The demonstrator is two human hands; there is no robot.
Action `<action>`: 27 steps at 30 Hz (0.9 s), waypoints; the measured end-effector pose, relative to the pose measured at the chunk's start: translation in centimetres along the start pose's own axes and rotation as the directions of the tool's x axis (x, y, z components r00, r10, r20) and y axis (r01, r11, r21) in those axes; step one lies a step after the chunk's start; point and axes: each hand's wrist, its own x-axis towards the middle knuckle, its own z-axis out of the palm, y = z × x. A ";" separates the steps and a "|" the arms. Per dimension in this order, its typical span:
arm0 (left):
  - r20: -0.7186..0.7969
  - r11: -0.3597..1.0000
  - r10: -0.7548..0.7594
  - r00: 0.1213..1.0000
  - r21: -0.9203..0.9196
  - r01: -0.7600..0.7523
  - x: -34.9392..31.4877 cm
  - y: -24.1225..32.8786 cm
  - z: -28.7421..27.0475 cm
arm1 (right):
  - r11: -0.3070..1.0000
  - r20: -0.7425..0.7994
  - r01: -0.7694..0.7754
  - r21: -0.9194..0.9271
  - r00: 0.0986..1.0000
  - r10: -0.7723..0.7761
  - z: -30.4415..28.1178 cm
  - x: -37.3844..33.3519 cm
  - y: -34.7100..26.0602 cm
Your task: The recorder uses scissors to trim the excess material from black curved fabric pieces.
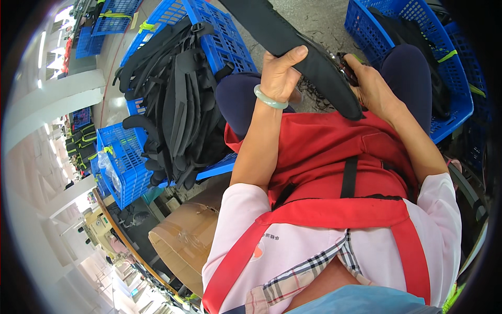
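A long, black padded strap (319, 63), like a backpack shoulder strap, slants across above my lap with its rounded end near my red apron (324, 146). My left hand (282, 73), with a pale green bangle at the wrist, grips the strap's left edge; the thumb lies on top and the other fingers are mostly hidden beneath. At the strap's right edge, my right hand (377, 91) is closed around a small pair of dark-handled snips (349, 70). Their blades are hard to make out.
Left of my knee, a blue plastic crate (222, 39) is heaped with black straps (178, 99). Another blue crate (455, 104) on the right holds black pieces. Dark thread scraps (314, 97) litter the floor between my knees. A cardboard box (185, 235) stands by my left elbow.
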 end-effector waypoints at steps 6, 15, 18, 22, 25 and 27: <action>0.057 0.998 0.000 0.998 0.056 -0.004 -0.2 -0.4 0.0 | 1.000 -0.028 -0.020 0.023 0.999 0.021 0.1 0.1 0.5; 0.030 0.998 -0.068 0.997 -0.011 0.069 0.6 0.8 -1.0 | 0.995 -0.071 -0.067 -0.068 0.996 0.062 0.6 -0.4 1.0; -0.009 0.995 -0.049 0.999 -0.085 0.048 0.3 -0.1 -0.6 | 0.999 -0.087 0.016 -0.028 0.996 -0.018 0.9 -0.1 0.8; -0.014 0.996 -0.049 0.999 -0.077 0.048 0.2 -0.1 -0.6 | 0.998 -0.040 -0.040 -0.053 0.998 0.038 0.5 0.1 0.2; -0.030 0.996 -0.038 0.999 -0.081 0.035 0.2 -0.2 -0.5 | 0.999 -0.030 -0.016 -0.043 0.999 0.015 0.3 0.0 0.5; -0.029 0.995 -0.067 0.997 -0.082 0.065 0.1 -0.2 -0.4 | 1.000 -0.047 -0.004 -0.023 0.999 0.003 0.4 -0.1 0.5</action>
